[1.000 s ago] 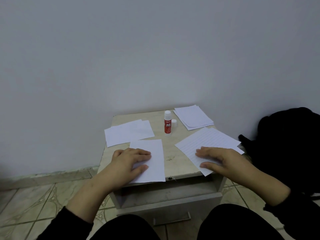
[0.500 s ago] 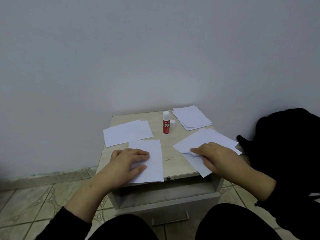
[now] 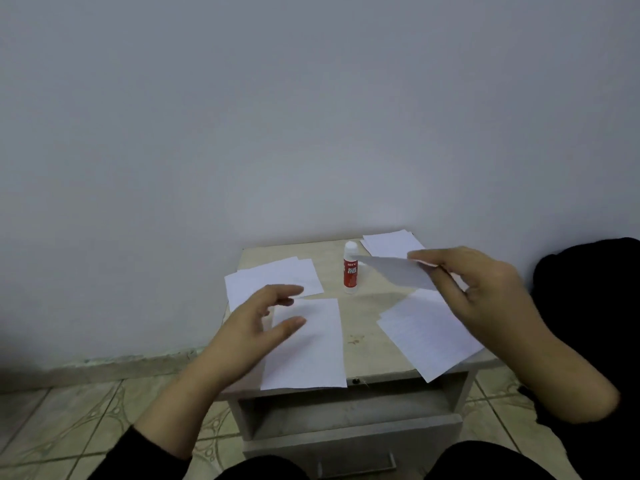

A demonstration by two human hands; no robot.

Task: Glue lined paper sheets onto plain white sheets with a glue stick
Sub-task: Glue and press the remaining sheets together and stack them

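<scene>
The right hand point(image 3: 485, 289) has lifted a thin lined paper sheet point(image 3: 398, 273) — pinched, airborne beside the upright red-and-white glue stick point(image 3: 350, 268); the left hand point(image 3: 256, 320) has risen, fingers relaxed, grasping nothing.

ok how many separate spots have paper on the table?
4: back-left pile, front sheet under the left hand, front-right lined pile, back-right pile. Plus one held in the right hand.

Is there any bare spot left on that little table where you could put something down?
Yes: a bare strip of table runs between the plain sheet and the lined pile, in front of the glue stick. The back left corner is bare too. Papers crowd both sides.
</scene>
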